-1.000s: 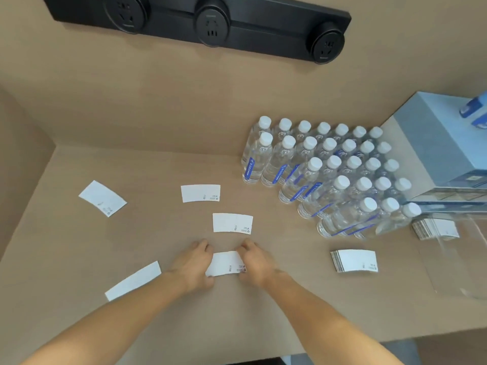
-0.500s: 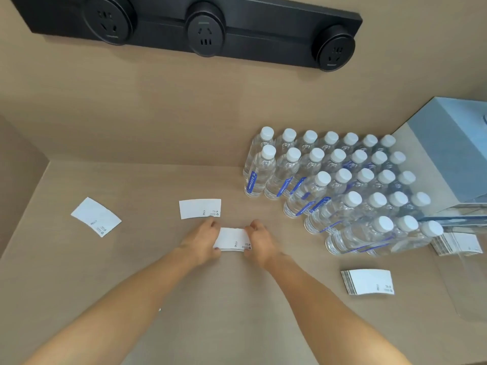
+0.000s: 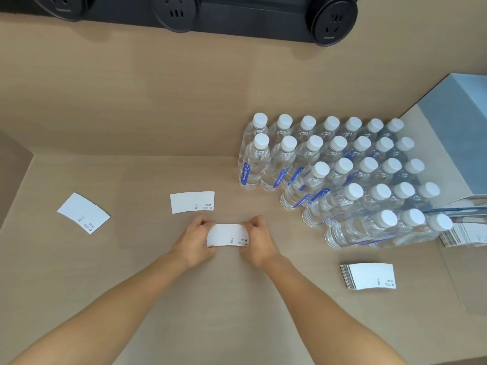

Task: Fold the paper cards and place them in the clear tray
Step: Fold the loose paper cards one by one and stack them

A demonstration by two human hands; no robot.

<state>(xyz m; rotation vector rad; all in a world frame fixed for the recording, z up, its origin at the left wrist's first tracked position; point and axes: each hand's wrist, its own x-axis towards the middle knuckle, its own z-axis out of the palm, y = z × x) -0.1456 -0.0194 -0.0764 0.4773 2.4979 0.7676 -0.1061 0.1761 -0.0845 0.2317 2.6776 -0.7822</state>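
Head view, looking down on a tan table (image 3: 131, 299): at centre frame the left hand (image 3: 193, 242) and right hand (image 3: 259, 241) each pinch one short end of a white paper card (image 3: 226, 235). Holding it at both ends likely lets the person bow the card and bring its ends toward each other; its middle already looks slightly arched off the surface, so the fold seems begun but no crease shows yet. The two hands are apart, with the card spanning the gap, fingers curled over its far edge and thumbs tucked at the near edge. Both forearms run up from the bottom corners and converge on the card, wrists low near the table.

Two more flat cards wait within reach: one (image 3: 192, 202) just above the hands, another (image 3: 83, 213) at left, tilted. At lower right a stack of cards (image 3: 369, 275) lies squared up, probably kept together for handling in bulk. The clear tray (image 3: 458, 206) sits at the right edge, partly cut off, with what seem to be more cards (image 3: 466, 234) inside or beside it; which cannot be told. Rows of water bottles (image 3: 342, 169) fill the space between the hands and the tray, so any carry to it must pass in front of them.
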